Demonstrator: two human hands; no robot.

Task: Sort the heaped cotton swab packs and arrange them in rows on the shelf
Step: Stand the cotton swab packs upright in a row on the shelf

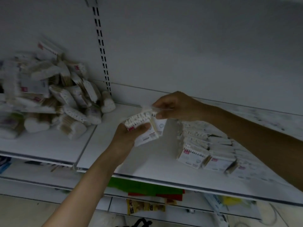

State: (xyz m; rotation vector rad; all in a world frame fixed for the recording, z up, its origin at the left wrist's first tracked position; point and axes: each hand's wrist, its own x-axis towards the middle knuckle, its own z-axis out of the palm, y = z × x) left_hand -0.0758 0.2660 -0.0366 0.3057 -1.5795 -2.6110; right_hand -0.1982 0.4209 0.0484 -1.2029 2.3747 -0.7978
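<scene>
Found a loose heap of cotton swab packs (49,99) piled at the left end of the white shelf (114,153), up against the back panel (180,46). Noted, right of it and above the shelf's middle, the left hand (129,136) curled from below round a held pack (144,126), gripping it. Saw the right hand (175,107) pinching that pack's upper edge with curled fingers. Farther right, noticed arranged packs (206,149) lying in overlapping rows on the shelf.
</scene>
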